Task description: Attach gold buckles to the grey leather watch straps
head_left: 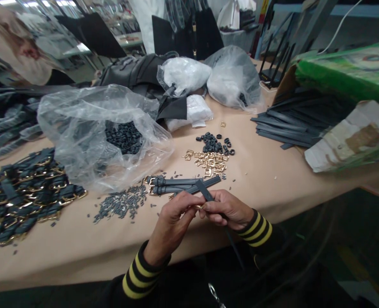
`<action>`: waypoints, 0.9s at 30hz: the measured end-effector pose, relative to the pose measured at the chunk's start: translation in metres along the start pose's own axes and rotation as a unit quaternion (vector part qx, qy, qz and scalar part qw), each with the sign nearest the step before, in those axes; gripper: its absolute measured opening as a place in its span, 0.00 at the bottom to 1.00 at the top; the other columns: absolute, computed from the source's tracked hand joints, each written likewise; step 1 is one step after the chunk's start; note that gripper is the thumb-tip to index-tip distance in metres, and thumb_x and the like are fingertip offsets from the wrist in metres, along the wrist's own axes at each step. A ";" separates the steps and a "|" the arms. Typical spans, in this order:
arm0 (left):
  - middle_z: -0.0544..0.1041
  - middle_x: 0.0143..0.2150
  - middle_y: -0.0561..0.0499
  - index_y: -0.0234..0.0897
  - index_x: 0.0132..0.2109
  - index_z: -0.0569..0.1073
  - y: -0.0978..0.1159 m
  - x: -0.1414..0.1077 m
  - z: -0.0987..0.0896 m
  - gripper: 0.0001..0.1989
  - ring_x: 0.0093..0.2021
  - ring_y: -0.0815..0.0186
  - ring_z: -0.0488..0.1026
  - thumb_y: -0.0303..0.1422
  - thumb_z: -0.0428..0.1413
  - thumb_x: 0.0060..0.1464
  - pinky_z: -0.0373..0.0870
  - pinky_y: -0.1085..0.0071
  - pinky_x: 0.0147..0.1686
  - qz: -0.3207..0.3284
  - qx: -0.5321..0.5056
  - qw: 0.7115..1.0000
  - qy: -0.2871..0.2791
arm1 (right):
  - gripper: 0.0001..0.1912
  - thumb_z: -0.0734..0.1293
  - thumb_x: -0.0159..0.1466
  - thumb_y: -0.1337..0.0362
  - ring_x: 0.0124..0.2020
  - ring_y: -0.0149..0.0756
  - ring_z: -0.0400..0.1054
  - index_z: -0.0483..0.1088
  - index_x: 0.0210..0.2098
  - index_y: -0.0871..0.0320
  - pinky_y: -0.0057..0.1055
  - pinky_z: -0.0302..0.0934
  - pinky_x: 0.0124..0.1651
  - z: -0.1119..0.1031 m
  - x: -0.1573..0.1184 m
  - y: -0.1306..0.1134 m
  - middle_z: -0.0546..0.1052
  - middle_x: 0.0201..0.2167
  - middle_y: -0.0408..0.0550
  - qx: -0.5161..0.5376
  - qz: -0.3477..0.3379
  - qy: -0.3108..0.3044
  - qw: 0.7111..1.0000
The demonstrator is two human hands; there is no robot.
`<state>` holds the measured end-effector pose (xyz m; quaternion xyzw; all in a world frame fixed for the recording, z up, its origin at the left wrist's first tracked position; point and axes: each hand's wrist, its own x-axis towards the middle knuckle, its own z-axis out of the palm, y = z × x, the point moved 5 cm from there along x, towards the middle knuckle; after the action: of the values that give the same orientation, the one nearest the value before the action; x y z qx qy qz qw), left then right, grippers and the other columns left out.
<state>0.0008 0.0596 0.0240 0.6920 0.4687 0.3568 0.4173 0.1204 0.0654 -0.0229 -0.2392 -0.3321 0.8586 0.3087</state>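
My left hand (176, 220) is closed, thumb and forefinger pinching a small gold buckle (199, 207) that is mostly hidden by fingers. Against it, my right hand (229, 208) grips a dark grey strap (204, 190); one end sticks up past the fingers and the tail hangs below the table edge. Just beyond my hands lie several finished-looking buckled straps (173, 186). Behind them sits a pile of gold buckles (211, 161), with small black loops (213, 143) next to it. Tiny dark pieces (121, 203) are scattered to the left.
A clear plastic bag (105, 128) holds many black loops. Buckled straps are heaped (31, 192) at the left. On the right, a green box (346, 70) lies with long dark strips (292, 117) spilling out. White plastic bags (184, 75) stand at the back; a person (22, 47) is at upper left.
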 end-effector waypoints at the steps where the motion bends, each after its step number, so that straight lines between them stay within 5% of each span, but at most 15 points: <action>1: 0.71 0.30 0.51 0.39 0.37 0.75 -0.002 -0.001 0.001 0.08 0.32 0.68 0.69 0.27 0.52 0.52 0.67 0.71 0.34 -0.015 -0.018 1.000 0.000 | 0.11 0.68 0.53 0.62 0.13 0.17 0.53 0.67 0.32 0.63 0.16 0.42 0.12 -0.001 0.000 0.000 0.72 0.24 0.42 -0.009 -0.004 0.006 1.000; 4: 0.73 0.31 0.51 0.38 0.41 0.73 -0.014 -0.003 0.003 0.09 0.29 0.70 0.70 0.30 0.54 0.51 0.68 0.72 0.32 -0.123 -0.148 0.981 0.015 | 0.12 0.67 0.54 0.60 0.14 0.18 0.56 0.66 0.31 0.63 0.16 0.46 0.13 -0.004 -0.001 -0.004 0.72 0.23 0.43 -0.080 -0.039 0.050 0.995; 7: 0.75 0.33 0.49 0.35 0.43 0.70 -0.027 -0.009 0.011 0.11 0.30 0.70 0.72 0.34 0.54 0.52 0.70 0.72 0.33 -0.246 -0.327 0.912 0.029 | 0.11 0.66 0.56 0.60 0.14 0.20 0.58 0.64 0.30 0.62 0.17 0.49 0.15 -0.007 -0.003 -0.010 0.73 0.23 0.43 -0.176 -0.075 0.107 0.976; 10: 0.76 0.33 0.49 0.33 0.39 0.71 -0.035 -0.012 0.017 0.10 0.31 0.70 0.74 0.33 0.57 0.49 0.71 0.74 0.34 -0.281 -0.381 0.879 0.053 | 0.09 0.64 0.57 0.61 0.14 0.20 0.58 0.64 0.30 0.61 0.17 0.50 0.16 -0.007 -0.003 -0.011 0.73 0.24 0.43 -0.245 -0.090 0.131 0.956; 18: 0.76 0.26 0.53 0.33 0.33 0.75 -0.025 -0.008 0.002 0.08 0.25 0.72 0.72 0.32 0.61 0.43 0.72 0.75 0.30 -0.241 -0.214 0.938 0.125 | 0.09 0.61 0.60 0.60 0.23 0.26 0.62 0.61 0.34 0.60 0.24 0.57 0.27 -0.007 -0.008 -0.018 0.70 0.25 0.42 -0.368 -0.107 0.163 0.909; 22: 0.75 0.25 0.53 0.33 0.33 0.77 -0.006 -0.004 -0.006 0.08 0.25 0.70 0.72 0.32 0.60 0.43 0.73 0.74 0.29 -0.228 -0.166 0.952 0.118 | 0.05 0.53 0.64 0.64 0.18 0.23 0.55 0.56 0.36 0.58 0.23 0.53 0.23 -0.013 -0.012 -0.015 0.68 0.26 0.41 -0.341 -0.057 0.176 0.922; 27: 0.74 0.25 0.53 0.32 0.35 0.76 -0.005 -0.003 -0.007 0.09 0.25 0.71 0.72 0.32 0.60 0.45 0.73 0.76 0.28 -0.227 -0.185 0.951 0.096 | 0.05 0.56 0.63 0.64 0.18 0.22 0.59 0.59 0.33 0.60 0.23 0.54 0.23 -0.009 -0.012 -0.009 0.69 0.28 0.43 -0.314 -0.064 0.095 0.943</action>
<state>-0.0077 0.0592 0.0221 0.4408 0.5770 0.3978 0.5609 0.1378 0.0664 -0.0203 -0.3823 -0.5685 0.6625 0.3028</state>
